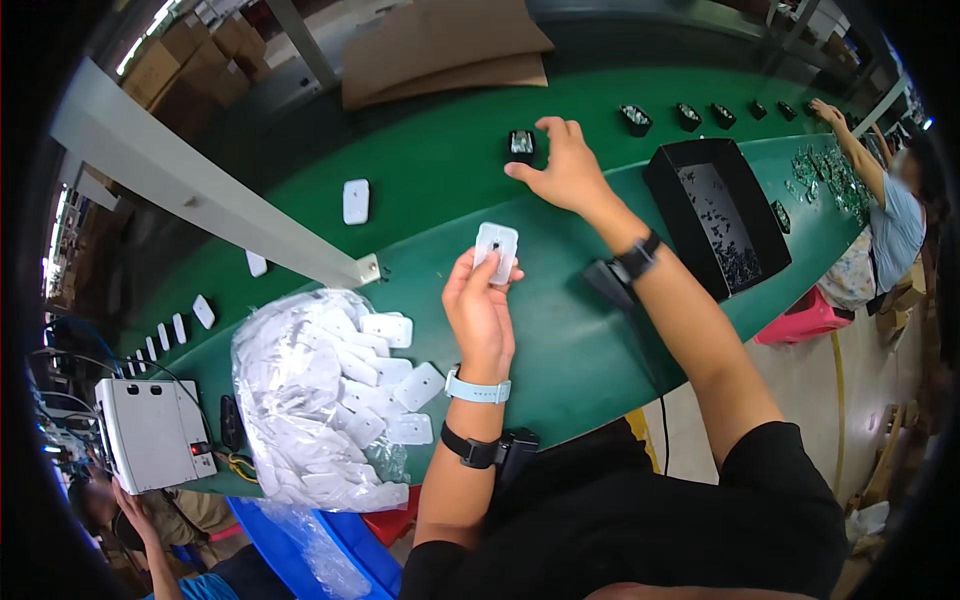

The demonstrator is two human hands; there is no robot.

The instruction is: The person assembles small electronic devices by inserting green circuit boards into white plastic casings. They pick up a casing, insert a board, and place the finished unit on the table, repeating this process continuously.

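A white plastic shell with rounded corners is pinched upright in my left hand, thumb across its front, over the near green worktop. My right hand reaches out over the green belt, thumb and fingers spread, with nothing between them. Just left of those fingers sits a small black case with pale parts inside. I cannot tell whether the fingertips touch it. Farther left on the belt lies a closed-looking white unit.
A clear bag heaped with white shells lies at the left, near a metal post. A black box with small dark pieces stands right. More black cases line the belt toward a co-worker's hand. Cardboard sheets lie behind.
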